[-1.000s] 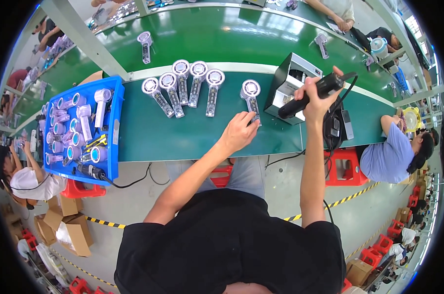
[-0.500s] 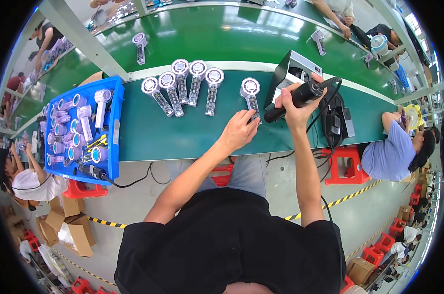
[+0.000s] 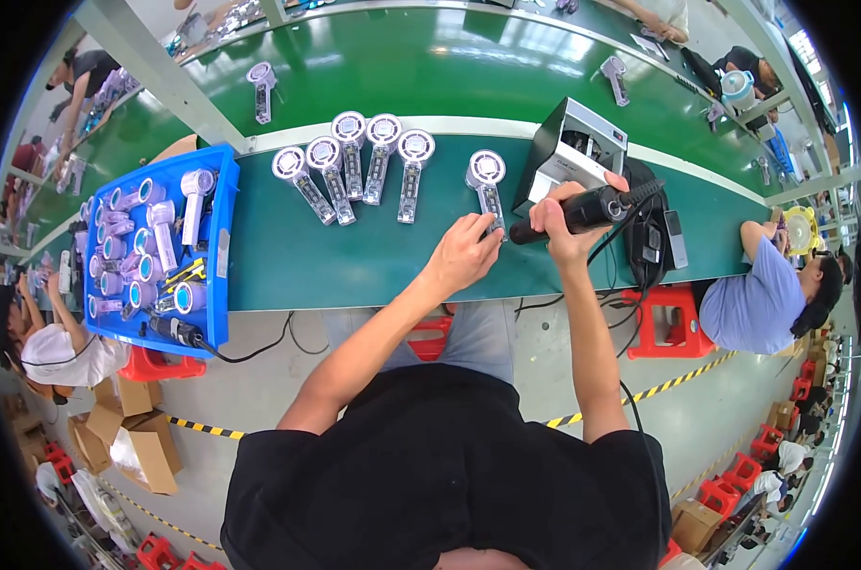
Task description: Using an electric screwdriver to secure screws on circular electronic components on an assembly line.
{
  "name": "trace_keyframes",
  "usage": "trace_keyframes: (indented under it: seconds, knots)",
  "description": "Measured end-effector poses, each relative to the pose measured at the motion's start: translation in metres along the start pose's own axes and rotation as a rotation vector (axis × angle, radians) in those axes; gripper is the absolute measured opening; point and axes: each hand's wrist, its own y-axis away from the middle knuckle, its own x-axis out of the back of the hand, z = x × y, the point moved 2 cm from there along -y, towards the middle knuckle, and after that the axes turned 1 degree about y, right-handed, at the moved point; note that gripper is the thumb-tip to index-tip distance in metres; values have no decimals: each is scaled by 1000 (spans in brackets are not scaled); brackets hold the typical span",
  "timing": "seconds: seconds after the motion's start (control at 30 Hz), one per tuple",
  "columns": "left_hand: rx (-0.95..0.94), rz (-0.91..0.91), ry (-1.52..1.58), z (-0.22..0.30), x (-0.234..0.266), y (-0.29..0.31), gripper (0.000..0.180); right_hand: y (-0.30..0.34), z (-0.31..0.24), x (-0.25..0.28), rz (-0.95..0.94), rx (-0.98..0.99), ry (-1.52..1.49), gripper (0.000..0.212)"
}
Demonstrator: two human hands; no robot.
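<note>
In front of me a lilac handheld fan (image 3: 488, 182) lies on the dark green bench, its round head away from me and its handle open on the circuit parts inside. The fingers of my left hand (image 3: 466, 251) close on the near end of that handle. My right hand (image 3: 569, 231) grips a black corded electric screwdriver (image 3: 594, 210), held nearly level, its front end just right of the fan's handle. What the tip touches, if anything, cannot be made out. Several similar open fans (image 3: 382, 152) lie in a row to the left.
A blue tray (image 3: 223, 237) of lilac fans and tools sits at the bench's left end. Behind my right hand stands a grey-black boxy machine (image 3: 556, 142), with a black adapter and cables (image 3: 649, 247) beside it. Beyond a pale rail, a shiny green conveyor (image 3: 402, 66) carries fans.
The screwdriver has swung from a slant to nearly level, and my right hand has come slightly down and left. My left hand stays on the fan. Fans on the conveyor have shifted slightly left.
</note>
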Motion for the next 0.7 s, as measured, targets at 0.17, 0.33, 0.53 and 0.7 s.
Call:
trace_keyframes:
  seconds: [0.17,0.33,0.53,0.7]
  knots:
    - [-3,-2,-6,-1,0,2,23,3,-1,-3,-12,14,85,75]
    - [-28,-36,-20,0,1,-1,25,-9,-11,1,42,12,134,76]
    - [39,-123,6,-3,-2,7,36,-66,-59,17,216,145,411,77]
    - [41,-77,0,0,0,5,48,-85,-53,23,171,141,472,78]
